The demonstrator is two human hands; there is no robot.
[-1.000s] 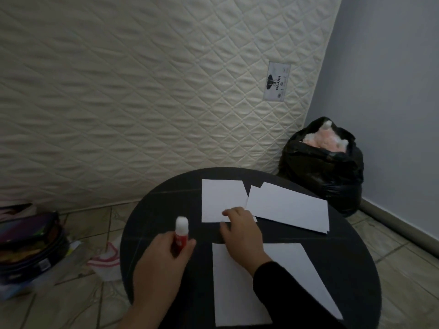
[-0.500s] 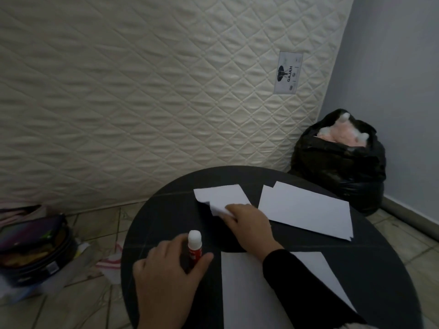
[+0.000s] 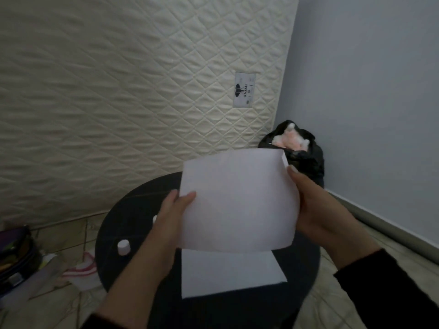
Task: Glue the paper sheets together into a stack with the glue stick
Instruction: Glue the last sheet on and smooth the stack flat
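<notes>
Both my hands hold a white paper sheet (image 3: 237, 205) up above the round black table (image 3: 303, 269). My left hand (image 3: 169, 224) pinches its left edge and my right hand (image 3: 316, 210) grips its right edge. A thin second edge shows behind the sheet's top right corner. Another white sheet (image 3: 228, 274) lies flat on the table below. A small white cap-like piece (image 3: 123, 247) stands on the table to the left. A second white bit (image 3: 155, 219) peeks out beside my left hand. I cannot tell which of these is the glue stick.
A quilted mattress (image 3: 118, 91) leans upright behind the table. A full black rubbish bag (image 3: 308, 160) sits in the corner by the blue wall. On the tiled floor to the left lie a dark bag (image 3: 14, 252) and a striped cloth (image 3: 80, 271).
My left hand has let go of the glue stick and now holds paper. My right hand lifted the far sheets off the table. The camera has tilted up.
</notes>
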